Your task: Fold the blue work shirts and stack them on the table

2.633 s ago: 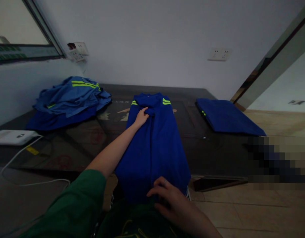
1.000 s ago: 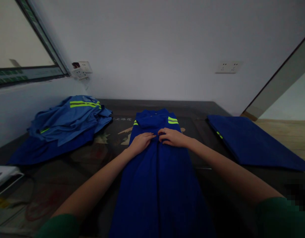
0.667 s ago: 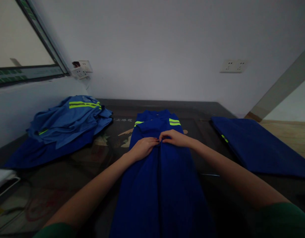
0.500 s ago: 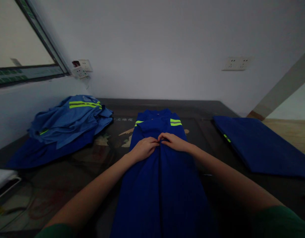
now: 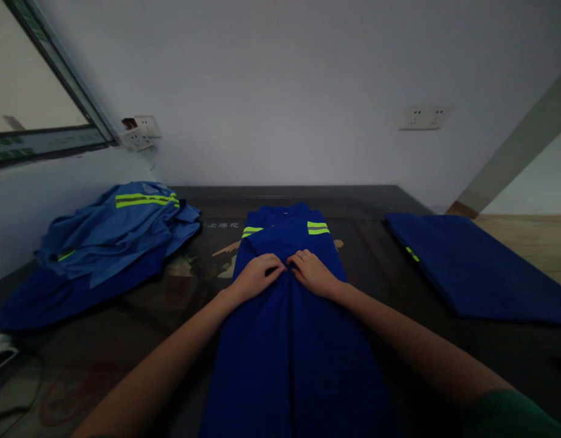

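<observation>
A dark blue work jacket (image 5: 257,365) with yellow-green reflective stripes lies lengthwise before me, its collar toward the wall. A dark line runs down its middle toward me. At the upper end of this line, my left hand (image 5: 258,277) pinches the cloth between thumb and fingers. Close beside it my right hand (image 5: 313,272) has its curled fingertips on the same spot, also gripping the cloth. The fingertips of both hands nearly meet. Whatever small part lies between them is too dark and hidden to make out.
The dark table (image 5: 353,207) has printed pictures and lettering. Crumpled light blue clothing (image 5: 125,228) lies on darker blue cloth (image 5: 79,298) at the left. A folded blue garment (image 5: 481,267) is at the right. A white device (image 5: 0,353) with cables sits at the left edge.
Both hands stay at the same place on the jacket. The right hand's fingers have shifted slightly and curl more, and the left thumb stands a little farther from its fingers. The view has turned slightly.
</observation>
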The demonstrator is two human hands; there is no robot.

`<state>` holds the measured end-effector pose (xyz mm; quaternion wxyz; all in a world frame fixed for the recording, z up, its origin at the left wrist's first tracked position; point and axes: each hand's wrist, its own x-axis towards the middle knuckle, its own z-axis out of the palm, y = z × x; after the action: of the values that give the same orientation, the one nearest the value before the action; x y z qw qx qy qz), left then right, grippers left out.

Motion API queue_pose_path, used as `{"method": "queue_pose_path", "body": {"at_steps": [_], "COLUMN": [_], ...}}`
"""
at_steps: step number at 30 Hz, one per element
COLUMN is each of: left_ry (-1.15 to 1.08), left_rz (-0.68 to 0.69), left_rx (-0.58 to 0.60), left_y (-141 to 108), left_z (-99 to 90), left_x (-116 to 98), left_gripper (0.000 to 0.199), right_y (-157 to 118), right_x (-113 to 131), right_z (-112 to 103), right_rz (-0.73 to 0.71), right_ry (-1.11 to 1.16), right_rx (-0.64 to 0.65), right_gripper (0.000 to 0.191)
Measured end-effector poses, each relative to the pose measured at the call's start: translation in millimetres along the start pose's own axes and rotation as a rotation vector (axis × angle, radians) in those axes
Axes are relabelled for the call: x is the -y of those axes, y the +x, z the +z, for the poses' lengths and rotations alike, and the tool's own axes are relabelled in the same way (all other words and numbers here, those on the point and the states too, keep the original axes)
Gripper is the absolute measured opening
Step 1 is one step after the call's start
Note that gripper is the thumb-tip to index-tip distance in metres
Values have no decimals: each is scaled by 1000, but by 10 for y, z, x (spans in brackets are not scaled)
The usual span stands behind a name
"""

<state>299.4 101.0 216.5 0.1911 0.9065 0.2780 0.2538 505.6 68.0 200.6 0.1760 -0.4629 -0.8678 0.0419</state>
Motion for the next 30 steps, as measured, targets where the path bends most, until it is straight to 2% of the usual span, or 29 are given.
{"method": "queue_pose_path", "body": {"at_steps": [3,6,8,11,13,15,20,24,26,30], "left_ry": [87,274,325,307,284,191,-247,-442,-448,-401], "left_rz": [-133,-356,-538,-692,-723,-750,-780,-838,-798,-566], "left_rx": [-233,-441,-468,-363,-301,-287,-402,-282,-261,-313], "left_y": [138,251,272,257,259,286,356,336,323,320], "left_z": [-91,-117,-79,-12,-13,-62,-226,-235,-217,-201], "left_x": [171,411,552,662,672,660,680,741,771,786], "left_gripper": [21,29,42,51,51,51,65,88,92,86], "right_y": [95,344,543,804,936,1039,1202,1276,1307,1354], "right_x": [-123,-499,-841,-1324,-1554,-1704,-1918,-2062,-2104,-2114], "right_z": [-80,-236,-332,-388,-354,-283,-150,-145,-137,-108], "right_rz": [11,103,233,398,437,446,483,467,439,426], "right_ry": [60,97,44,-55,-85,-106,-165,-180,-174,-182], "right_rx": [-113,-244,-266,-201,-159,-119,-1,71,96,113], "right_gripper": [23,19,22,30,33,33,25,23,20,23]}}
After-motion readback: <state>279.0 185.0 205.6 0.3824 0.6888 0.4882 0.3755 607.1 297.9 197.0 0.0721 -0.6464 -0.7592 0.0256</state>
